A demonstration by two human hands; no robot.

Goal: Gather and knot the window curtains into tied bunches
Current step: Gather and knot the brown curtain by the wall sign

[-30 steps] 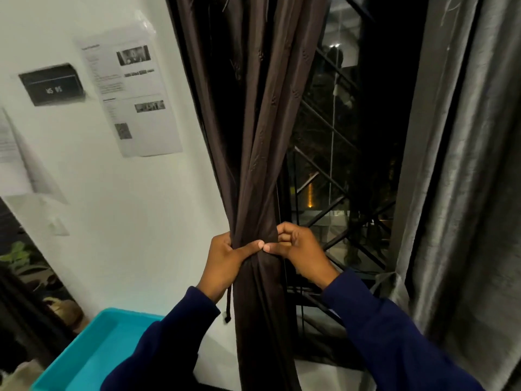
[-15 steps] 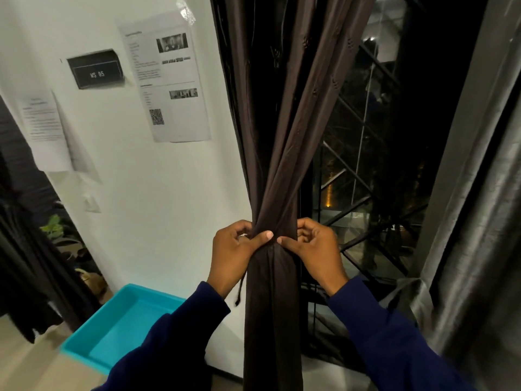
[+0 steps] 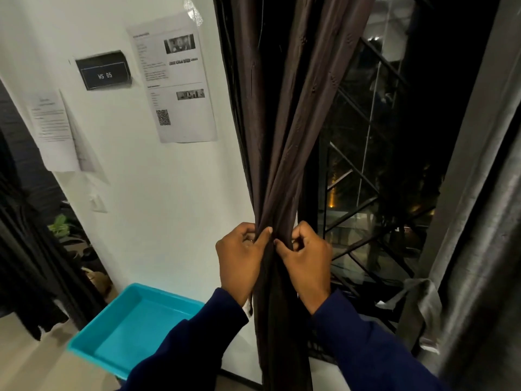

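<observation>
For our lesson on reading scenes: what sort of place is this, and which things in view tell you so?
Probably an indoor workroom beside a window at night: a black "WS 05" sign and printed notices on the white wall, plus a brown curtain over a grilled window.

Your sleeves are dark navy. The curtain in front of you is dark brown, plain but for faint small stitched marks. On your right hangs a grey curtain with a dull sheen. The wall on your left is white, carrying white printed papers and a black sign with pale lettering. Low on the near left sits a bright turquoise tray.
</observation>
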